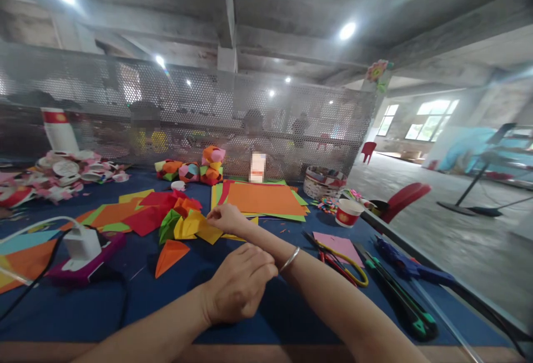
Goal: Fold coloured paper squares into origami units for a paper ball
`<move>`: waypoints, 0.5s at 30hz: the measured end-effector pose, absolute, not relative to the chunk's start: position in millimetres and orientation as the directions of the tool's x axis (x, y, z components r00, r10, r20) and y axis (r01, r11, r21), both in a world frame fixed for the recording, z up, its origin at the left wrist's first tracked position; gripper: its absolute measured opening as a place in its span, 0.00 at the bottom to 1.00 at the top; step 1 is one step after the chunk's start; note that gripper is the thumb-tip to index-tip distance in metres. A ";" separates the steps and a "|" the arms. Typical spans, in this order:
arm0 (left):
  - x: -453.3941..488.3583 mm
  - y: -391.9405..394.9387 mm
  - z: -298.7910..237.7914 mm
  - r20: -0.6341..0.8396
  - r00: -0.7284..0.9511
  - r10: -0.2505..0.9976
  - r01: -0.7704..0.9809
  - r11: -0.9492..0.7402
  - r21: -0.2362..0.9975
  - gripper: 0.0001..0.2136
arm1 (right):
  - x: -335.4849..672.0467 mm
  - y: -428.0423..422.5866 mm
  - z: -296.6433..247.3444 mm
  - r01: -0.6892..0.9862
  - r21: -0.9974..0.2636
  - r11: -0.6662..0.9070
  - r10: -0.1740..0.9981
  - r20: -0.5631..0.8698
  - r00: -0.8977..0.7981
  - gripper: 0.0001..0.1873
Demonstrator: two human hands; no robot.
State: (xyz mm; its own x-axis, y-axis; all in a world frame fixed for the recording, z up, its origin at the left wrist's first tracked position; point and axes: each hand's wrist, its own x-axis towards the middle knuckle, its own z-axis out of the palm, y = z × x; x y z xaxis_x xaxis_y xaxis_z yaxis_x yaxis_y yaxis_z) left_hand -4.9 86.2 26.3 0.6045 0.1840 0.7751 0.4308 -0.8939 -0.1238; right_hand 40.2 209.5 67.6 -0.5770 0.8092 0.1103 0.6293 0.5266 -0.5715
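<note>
Tabletop [281,318], blue, runs between curled left hand [241,284] and near edge [258,351]; right hand [227,220] at yellow paper [209,232]; can't tell either grip from here; scissors [333,251] rightward, grey floor [416,227] beyond.

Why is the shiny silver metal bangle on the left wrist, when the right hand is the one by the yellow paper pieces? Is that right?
Not quite: the shiny silver metal bangle is on the right wrist, not the left, as the head view shows. The right hand is indeed by the yellow paper pieces.
</note>
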 end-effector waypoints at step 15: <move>-36.0 134.9 12.4 0.461 0.411 0.787 0.845 -0.518 0.130 0.16 | 162.2 175.2 60.5 0.744 -0.280 0.607 0.794 0.162 -0.586 0.17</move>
